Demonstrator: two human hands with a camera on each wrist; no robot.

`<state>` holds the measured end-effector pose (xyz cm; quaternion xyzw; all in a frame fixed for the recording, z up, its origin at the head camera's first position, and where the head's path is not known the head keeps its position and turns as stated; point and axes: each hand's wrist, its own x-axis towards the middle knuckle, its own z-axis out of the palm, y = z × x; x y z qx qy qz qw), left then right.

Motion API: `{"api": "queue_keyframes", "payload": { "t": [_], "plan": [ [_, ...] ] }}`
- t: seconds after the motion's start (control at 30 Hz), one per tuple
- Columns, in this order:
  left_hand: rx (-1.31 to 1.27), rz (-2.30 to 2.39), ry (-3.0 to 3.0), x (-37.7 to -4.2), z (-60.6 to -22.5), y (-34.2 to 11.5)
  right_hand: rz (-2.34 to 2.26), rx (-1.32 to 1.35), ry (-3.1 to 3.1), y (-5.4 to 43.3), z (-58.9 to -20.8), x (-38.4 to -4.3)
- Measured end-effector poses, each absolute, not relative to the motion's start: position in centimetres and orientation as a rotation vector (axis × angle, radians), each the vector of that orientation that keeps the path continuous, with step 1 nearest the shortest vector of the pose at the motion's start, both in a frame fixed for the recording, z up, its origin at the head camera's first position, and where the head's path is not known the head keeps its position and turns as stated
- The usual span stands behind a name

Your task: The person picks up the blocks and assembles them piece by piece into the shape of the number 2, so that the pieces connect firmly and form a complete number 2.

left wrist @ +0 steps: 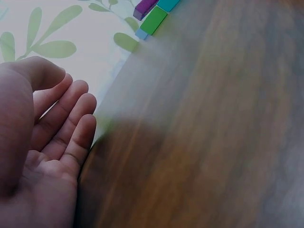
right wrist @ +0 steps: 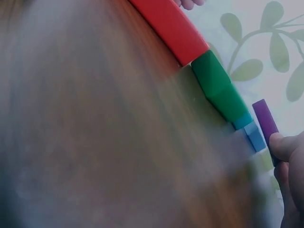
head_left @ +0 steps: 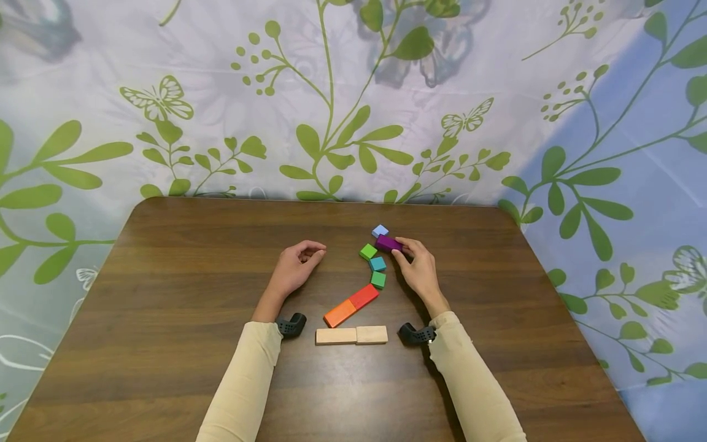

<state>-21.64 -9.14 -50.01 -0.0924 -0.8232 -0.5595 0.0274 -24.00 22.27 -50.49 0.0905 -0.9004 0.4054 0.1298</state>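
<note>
My right hand (head_left: 421, 270) pinches a purple block (head_left: 389, 243) by its right end, between thumb and fingers. The right wrist view shows this purple block (right wrist: 265, 118) raised off the tabletop. Just behind it on the table lies a light blue block (head_left: 380, 231). A light green block (head_left: 367, 252), a teal block (head_left: 377, 264) and a green block (head_left: 378, 280) run in a curved line toward a red block (head_left: 364, 296), which meets an orange block (head_left: 339, 313) end to end. Left of the line, my left hand (head_left: 295, 267) holds nothing, its fingers loosely curled.
Two plain wooden blocks (head_left: 336, 336) lie end to end nearer my body, between the forearms. A brown wood-grain table (head_left: 182, 276) carries everything. Its far edge meets a patterned cloth (head_left: 221, 104) with green leaves. A black wrist camera (head_left: 291, 325) sits on each wrist.
</note>
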Motion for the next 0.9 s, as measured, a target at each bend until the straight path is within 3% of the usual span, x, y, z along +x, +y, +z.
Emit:
{"api": "queue_keyframes", "payload": {
  "t": [0.9],
  "plan": [
    [-0.265, -1.723, -2.533, -21.7, -49.9, -9.1, 1.137, 0.604, -2.669, 19.3, -47.3, -24.7]
  ]
}}
